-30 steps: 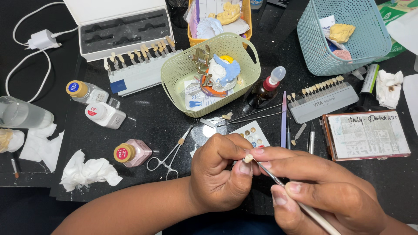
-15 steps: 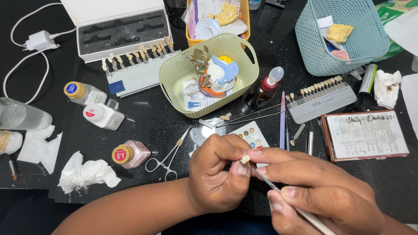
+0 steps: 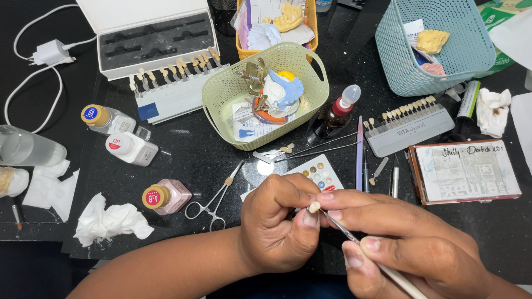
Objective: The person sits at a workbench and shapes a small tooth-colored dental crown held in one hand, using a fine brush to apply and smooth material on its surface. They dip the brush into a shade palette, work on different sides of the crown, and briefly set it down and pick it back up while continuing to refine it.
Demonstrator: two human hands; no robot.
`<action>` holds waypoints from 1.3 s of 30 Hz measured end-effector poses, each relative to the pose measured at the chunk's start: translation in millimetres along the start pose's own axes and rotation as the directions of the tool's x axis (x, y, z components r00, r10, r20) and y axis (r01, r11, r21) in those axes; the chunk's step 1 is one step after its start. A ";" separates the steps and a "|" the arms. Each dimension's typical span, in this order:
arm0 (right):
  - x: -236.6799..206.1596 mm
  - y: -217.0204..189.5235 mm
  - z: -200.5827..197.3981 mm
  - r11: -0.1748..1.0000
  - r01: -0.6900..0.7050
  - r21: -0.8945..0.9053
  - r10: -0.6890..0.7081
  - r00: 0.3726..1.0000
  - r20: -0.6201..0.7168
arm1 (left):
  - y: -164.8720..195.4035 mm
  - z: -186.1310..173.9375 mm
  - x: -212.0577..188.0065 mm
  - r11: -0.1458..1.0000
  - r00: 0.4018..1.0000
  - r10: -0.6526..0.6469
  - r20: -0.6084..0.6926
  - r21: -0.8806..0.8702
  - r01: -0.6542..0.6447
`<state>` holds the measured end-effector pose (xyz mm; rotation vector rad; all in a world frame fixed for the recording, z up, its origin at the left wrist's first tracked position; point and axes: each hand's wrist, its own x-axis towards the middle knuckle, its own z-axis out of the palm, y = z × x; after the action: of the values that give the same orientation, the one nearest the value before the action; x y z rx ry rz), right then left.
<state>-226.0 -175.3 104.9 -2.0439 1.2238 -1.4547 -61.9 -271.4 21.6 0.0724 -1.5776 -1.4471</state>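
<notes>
Both hands have barely shifted since a moment ago, staying low over the black table (image 3: 210, 144). Left hand (image 3: 277, 224) pinches a small tooth crown (image 3: 314, 207) between closed fingertips; right hand (image 3: 404, 243) grips a thin brush (image 3: 354, 239), tip touching the crown, just below the palette (image 3: 321, 173).

brush handle (image 3: 399, 279): runs off the near edge, its end out of view
brush tip: too small to tell, lost behind the small tooth (image 3: 314, 207)
small tooth: mostly covered by fingertips of both hands, shape unclear
palette card (image 3: 318, 174): near part hidden behind the left hand (image 3: 277, 224)
blue basket (image 3: 438, 47): far rim cut off at the far edge
orange tray (image 3: 275, 27): far end cut off
clear bottle (image 3: 25, 147): cut off at the left edge
</notes>
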 end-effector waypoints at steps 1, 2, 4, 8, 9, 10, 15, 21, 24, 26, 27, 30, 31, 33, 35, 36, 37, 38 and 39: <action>-0.5 -1.1 -1.1 1.000 -0.001 -0.018 0.002 1.000 0.014 | -0.1 -0.2 0.1 1.000 1.000 0.002 -0.001 0.011 -0.002; -0.9 -1.7 -1.7 0.999 -0.003 -0.036 0.004 1.000 0.029 | -0.1 -0.4 0.2 1.000 1.000 0.005 -0.002 0.023 -0.005; -1.6 -2.4 -3.1 1.000 -0.022 -0.020 0.022 0.999 0.036 | -0.2 -1.6 0.5 0.998 1.000 0.006 -0.003 0.065 -0.006; -1.3 0.4 -3.3 0.999 -0.027 0.043 0.025 0.999 0.029 | -0.1 -0.3 0.1 1.000 1.000 0.002 -0.001 0.015 -0.002; -1.2 0.2 -3.6 1.000 -0.017 0.021 0.016 0.999 0.036 | -0.1 -0.5 0.1 0.999 1.000 0.010 -0.002 0.030 -0.010; -1.2 -0.4 -4.1 1.000 -0.008 -0.002 0.008 0.999 0.043 | -0.2 -0.6 0.1 0.999 1.000 0.015 -0.003 0.043 -0.014; -1.2 -3.5 -3.9 0.999 -0.033 -0.001 0.033 0.999 0.037 | -1.3 -1.1 -0.3 0.998 1.000 0.027 0.002 0.054 -0.027; -6.3 -1.6 -7.2 0.990 -0.078 0.117 0.080 0.997 -0.006 | 0.5 -3.5 3.5 0.999 0.999 -0.012 0.045 -0.043 0.014; -13.2 -3.5 -7.5 0.965 -0.120 0.234 0.144 0.986 -0.087 | -0.7 -11.9 13.3 0.993 0.988 0.104 0.114 0.043 -0.109; -16.7 -3.8 -7.6 0.957 -0.110 0.269 0.141 0.985 -0.099 | -1.0 -16.9 20.1 0.974 0.971 0.181 0.154 0.105 -0.199; -18.0 -4.0 -7.7 0.957 -0.109 0.269 0.140 0.985 -0.099 | -0.8 -18.5 22.8 0.967 0.965 0.205 0.165 0.121 -0.226; -19.4 -3.3 -7.1 0.957 -0.098 0.273 0.131 0.986 -0.107 | 1.4 -22.4 29.2 0.951 0.949 0.239 0.208 0.149 -0.272; -19.1 -2.3 -6.3 0.957 -0.087 0.277 0.123 0.986 -0.115 | 2.3 -22.9 30.5 0.948 0.944 0.243 0.223 0.154 -0.280; -18.1 -1.6 -5.6 0.959 -0.068 0.274 0.106 0.987 -0.125 | 3.3 -23.7 33.2 0.946 0.938 0.247 0.244 0.151 -0.288; -17.3 -2.0 -5.6 0.963 -0.055 0.262 0.091 0.988 -0.127 | 4.3 -23.7 34.5 0.939 0.931 0.257 0.258 0.163 -0.304; -17.1 -2.9 -6.3 0.966 -0.060 0.252 0.092 0.989 -0.116 | 4.8 -23.8 34.7 0.932 0.928 0.266 0.259 0.176 -0.316; -17.1 -3.9 -7.3 0.968 -0.064 0.241 0.092 0.990 -0.106 | 5.2 -23.7 35.2 0.925 0.925 0.275 0.263 0.190 -0.329; -16.8 -4.6 -7.8 0.970 -0.069 0.231 0.093 0.991 -0.094 | 5.6 -24.2 35.6 0.918 0.919 0.286 0.271 0.196 -0.344; -16.8 -4.9 -8.2 0.968 -0.072 0.240 0.096 0.991 -0.090 | 5.9 -24.7 36.1 0.912 0.914 0.295 0.280 0.203 -0.356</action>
<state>-232.8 -157.5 101.8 -1.7609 1.1006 -1.5962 -62.1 -309.8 43.3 -0.2250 -1.8663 -1.0171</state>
